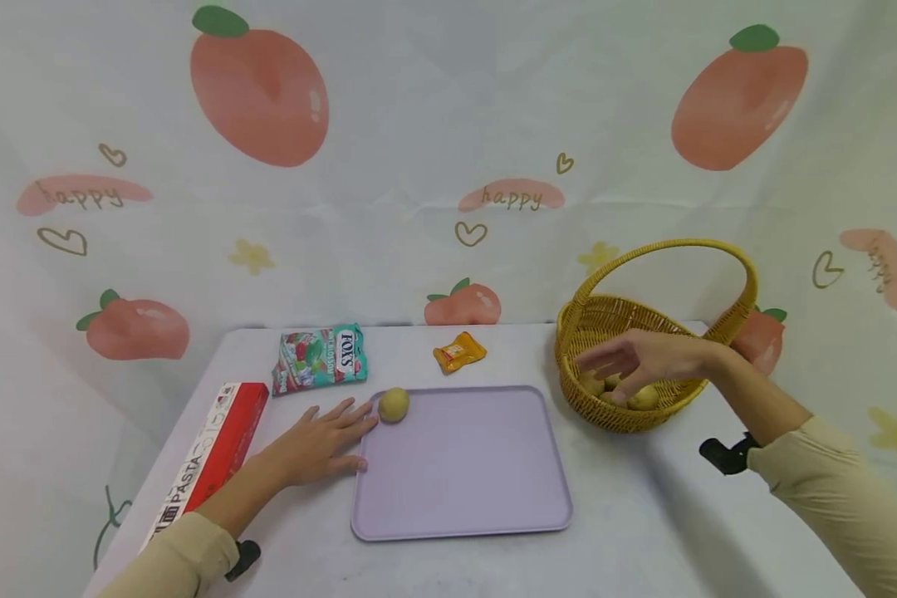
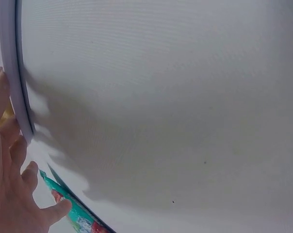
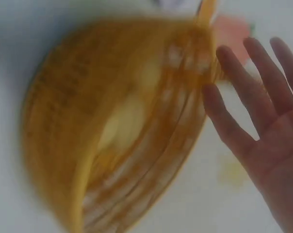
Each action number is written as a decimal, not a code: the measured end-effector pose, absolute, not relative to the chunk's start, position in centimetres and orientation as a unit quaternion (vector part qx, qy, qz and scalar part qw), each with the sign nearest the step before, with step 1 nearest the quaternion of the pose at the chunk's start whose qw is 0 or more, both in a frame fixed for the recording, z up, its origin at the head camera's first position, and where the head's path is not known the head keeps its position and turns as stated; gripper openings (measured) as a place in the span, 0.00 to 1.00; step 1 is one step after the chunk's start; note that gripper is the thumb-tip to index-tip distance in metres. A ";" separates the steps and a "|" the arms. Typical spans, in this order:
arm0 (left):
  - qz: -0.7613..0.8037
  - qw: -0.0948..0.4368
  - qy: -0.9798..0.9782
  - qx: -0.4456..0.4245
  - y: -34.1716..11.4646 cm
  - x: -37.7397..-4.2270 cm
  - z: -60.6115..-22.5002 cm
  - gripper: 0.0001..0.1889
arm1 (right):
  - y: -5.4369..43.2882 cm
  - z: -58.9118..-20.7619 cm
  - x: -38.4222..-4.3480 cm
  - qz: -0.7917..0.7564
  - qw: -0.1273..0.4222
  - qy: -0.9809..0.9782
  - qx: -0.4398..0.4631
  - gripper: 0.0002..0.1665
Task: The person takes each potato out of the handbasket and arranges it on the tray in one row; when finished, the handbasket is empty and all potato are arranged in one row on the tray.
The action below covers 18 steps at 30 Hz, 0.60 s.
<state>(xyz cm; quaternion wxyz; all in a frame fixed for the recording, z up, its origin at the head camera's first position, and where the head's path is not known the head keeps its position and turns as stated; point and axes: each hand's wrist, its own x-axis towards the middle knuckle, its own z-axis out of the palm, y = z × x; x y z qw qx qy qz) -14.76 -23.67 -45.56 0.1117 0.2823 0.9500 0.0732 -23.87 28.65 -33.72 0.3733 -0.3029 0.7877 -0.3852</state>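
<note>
My left hand (image 1: 317, 444) lies with spread fingers at the left edge of a pale purple tray (image 1: 463, 465), its fingertips right at the rim. Close beside those fingertips, a round yellow-green fruit (image 1: 394, 405) sits in the tray's far left corner. Over the yellow wicker basket (image 1: 620, 421) on the right, my right hand (image 1: 654, 361) hovers with loosely extended fingers and nothing in its grasp. Several similar fruits (image 1: 644, 399) lie inside the basket, partly hidden by that hand. In the right wrist view the basket is blurred, and the right hand (image 3: 268, 111) shows its spread fingers.
Behind the tray lie a teal FOX'S candy bag (image 1: 321, 359) and a small orange packet (image 1: 459, 353). A red and white pasta box (image 1: 209, 453) runs along the table's left side. The basket's tall arched handle (image 1: 673, 243) rises above its opening. A printed curtain hangs behind the table.
</note>
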 end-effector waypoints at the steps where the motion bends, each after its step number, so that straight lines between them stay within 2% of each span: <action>1: 0.074 0.112 0.950 0.282 -23.7 -14.8 -45.6 0.39 | 29.7 -33.7 -24.2 -0.388 0.379 0.788 -0.290 0.41; 9: 0.085 0.111 0.949 0.282 -23.8 -14.7 -45.7 0.39 | 34.7 -34.3 -26.1 -0.346 0.401 0.818 -0.224 0.42; 18: 0.086 0.109 0.948 0.286 -23.7 -14.7 -45.4 0.39 | 35.9 -35.6 -27.0 -0.343 0.440 0.812 -0.170 0.34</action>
